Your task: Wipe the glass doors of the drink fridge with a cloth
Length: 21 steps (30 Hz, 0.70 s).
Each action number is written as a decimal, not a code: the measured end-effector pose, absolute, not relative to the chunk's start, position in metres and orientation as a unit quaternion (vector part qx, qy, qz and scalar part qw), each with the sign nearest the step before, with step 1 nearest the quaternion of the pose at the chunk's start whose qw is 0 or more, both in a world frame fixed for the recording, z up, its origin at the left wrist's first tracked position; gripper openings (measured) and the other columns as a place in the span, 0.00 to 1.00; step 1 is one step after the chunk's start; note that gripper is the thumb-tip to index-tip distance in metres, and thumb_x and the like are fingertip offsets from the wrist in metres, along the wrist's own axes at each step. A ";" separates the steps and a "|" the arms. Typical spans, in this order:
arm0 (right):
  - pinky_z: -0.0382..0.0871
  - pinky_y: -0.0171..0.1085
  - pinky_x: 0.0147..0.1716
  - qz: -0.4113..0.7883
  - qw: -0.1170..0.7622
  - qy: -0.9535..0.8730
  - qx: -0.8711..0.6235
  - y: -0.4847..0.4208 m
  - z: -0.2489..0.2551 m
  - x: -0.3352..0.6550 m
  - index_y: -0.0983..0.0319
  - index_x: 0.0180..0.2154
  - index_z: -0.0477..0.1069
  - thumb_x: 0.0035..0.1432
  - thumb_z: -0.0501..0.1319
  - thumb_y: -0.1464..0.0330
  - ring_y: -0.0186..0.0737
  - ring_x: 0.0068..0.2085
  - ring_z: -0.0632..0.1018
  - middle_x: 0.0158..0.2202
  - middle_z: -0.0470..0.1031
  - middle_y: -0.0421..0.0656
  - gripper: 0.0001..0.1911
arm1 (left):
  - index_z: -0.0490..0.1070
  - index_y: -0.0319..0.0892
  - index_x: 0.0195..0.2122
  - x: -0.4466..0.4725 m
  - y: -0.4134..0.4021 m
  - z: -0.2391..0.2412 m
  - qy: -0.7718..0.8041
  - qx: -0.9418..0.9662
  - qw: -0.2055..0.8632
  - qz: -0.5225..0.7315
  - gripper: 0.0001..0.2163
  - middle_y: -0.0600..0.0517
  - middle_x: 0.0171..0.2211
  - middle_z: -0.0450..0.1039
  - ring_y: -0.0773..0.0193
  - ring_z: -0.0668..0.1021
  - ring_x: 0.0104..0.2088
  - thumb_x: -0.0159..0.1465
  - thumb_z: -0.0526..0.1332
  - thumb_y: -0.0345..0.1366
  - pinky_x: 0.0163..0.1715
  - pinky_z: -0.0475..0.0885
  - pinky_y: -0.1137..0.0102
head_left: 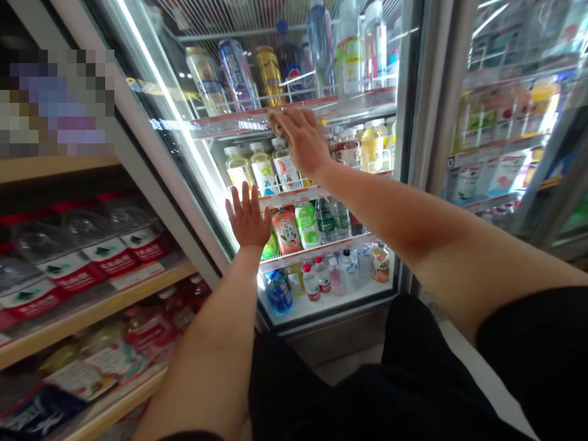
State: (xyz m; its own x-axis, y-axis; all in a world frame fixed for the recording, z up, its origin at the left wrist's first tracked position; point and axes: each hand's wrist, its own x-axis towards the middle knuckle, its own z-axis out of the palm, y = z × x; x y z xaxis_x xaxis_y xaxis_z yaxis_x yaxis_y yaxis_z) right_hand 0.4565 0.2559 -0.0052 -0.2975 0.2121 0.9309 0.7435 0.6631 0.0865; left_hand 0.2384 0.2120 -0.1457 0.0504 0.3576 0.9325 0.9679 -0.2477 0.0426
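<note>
A lit drinks fridge stands in front of me, and light reflections lie across its glass. My left hand is raised flat with its fingers spread, near the left side of the fridge, and appears to rest on the glass. Higher and to the right, my right hand reaches out with its fingers stretched forward, in front of the second shelf. A small brownish patch shows under its fingertips; whether that is a thing or a reflection I cannot make out. Behind the hands are bottles, among them a red-labelled bottle and a green-labelled bottle.
Cans and tall bottles line the fridge's top shelf. Small bottles stand at its bottom. To the left, a wooden shelf carries red-capped bottles. Another glass-fronted fridge is at the right.
</note>
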 end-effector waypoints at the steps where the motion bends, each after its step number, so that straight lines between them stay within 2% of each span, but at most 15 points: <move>1: 0.64 0.52 0.70 -0.253 0.527 -0.740 -0.332 0.258 -0.003 0.459 0.60 0.69 0.63 0.69 0.46 0.79 0.52 0.68 0.65 0.69 0.65 0.47 0.30 | 0.57 0.37 0.75 0.239 0.212 -0.146 -0.516 -0.643 0.333 -0.457 0.33 0.42 0.77 0.48 0.50 0.41 0.78 0.74 0.50 0.50 0.76 0.30 0.51; 3: 0.63 0.54 0.71 -0.270 0.503 -0.760 -0.311 0.259 -0.006 0.465 0.61 0.69 0.63 0.70 0.45 0.78 0.53 0.69 0.64 0.70 0.65 0.48 0.30 | 0.57 0.37 0.75 0.239 0.211 -0.145 -0.517 -0.643 0.330 -0.459 0.33 0.42 0.77 0.48 0.51 0.41 0.78 0.74 0.50 0.50 0.76 0.30 0.51; 7: 0.59 0.57 0.72 -0.328 0.336 -0.864 -0.182 0.263 -0.023 0.485 0.58 0.68 0.64 0.74 0.48 0.73 0.51 0.72 0.62 0.69 0.66 0.45 0.25 | 0.57 0.36 0.75 0.240 0.210 -0.145 -0.517 -0.643 0.325 -0.462 0.33 0.41 0.77 0.48 0.50 0.41 0.78 0.74 0.50 0.50 0.76 0.30 0.51; 9: 0.59 0.57 0.72 -0.315 0.356 -0.859 -0.190 0.269 -0.025 0.497 0.58 0.68 0.64 0.73 0.49 0.73 0.51 0.71 0.63 0.68 0.67 0.45 0.25 | 0.57 0.37 0.75 0.240 0.210 -0.145 -0.514 -0.645 0.321 -0.466 0.33 0.42 0.77 0.48 0.51 0.41 0.78 0.73 0.51 0.50 0.76 0.30 0.50; 12: 0.58 0.61 0.72 -0.265 0.488 -0.784 -0.276 0.280 -0.027 0.513 0.61 0.68 0.64 0.71 0.48 0.76 0.55 0.71 0.63 0.67 0.66 0.49 0.28 | 0.57 0.38 0.75 0.240 0.210 -0.145 -0.509 -0.647 0.315 -0.472 0.33 0.43 0.76 0.48 0.52 0.41 0.78 0.73 0.51 0.52 0.77 0.30 0.51; 14: 0.56 0.65 0.72 -0.242 0.540 -0.745 -0.310 0.286 -0.036 0.521 0.63 0.69 0.63 0.70 0.46 0.77 0.58 0.71 0.63 0.68 0.64 0.51 0.29 | 0.57 0.38 0.75 0.240 0.210 -0.144 -0.511 -0.647 0.313 -0.471 0.34 0.43 0.77 0.48 0.51 0.41 0.78 0.73 0.52 0.52 0.76 0.29 0.51; 16: 0.55 0.65 0.73 -0.244 0.524 -0.760 -0.298 0.288 -0.048 0.529 0.63 0.68 0.63 0.71 0.46 0.75 0.59 0.70 0.62 0.68 0.64 0.51 0.28 | 0.56 0.38 0.75 0.240 0.210 -0.144 -0.516 -0.648 0.310 -0.467 0.34 0.42 0.77 0.47 0.51 0.41 0.78 0.73 0.52 0.51 0.76 0.29 0.51; 19: 0.57 0.61 0.73 -0.262 0.447 -0.822 -0.236 0.291 -0.060 0.546 0.58 0.67 0.66 0.72 0.47 0.71 0.55 0.70 0.64 0.68 0.67 0.47 0.26 | 0.55 0.37 0.75 0.241 0.209 -0.144 -0.522 -0.650 0.306 -0.460 0.34 0.42 0.77 0.46 0.50 0.40 0.78 0.73 0.51 0.49 0.76 0.27 0.49; 21: 0.59 0.59 0.71 -0.266 0.451 -0.821 -0.228 0.296 -0.060 0.559 0.60 0.66 0.68 0.73 0.45 0.69 0.53 0.68 0.65 0.66 0.69 0.48 0.26 | 0.55 0.36 0.76 0.241 0.209 -0.143 -0.525 -0.649 0.308 -0.457 0.34 0.41 0.77 0.46 0.49 0.40 0.78 0.73 0.51 0.48 0.76 0.27 0.49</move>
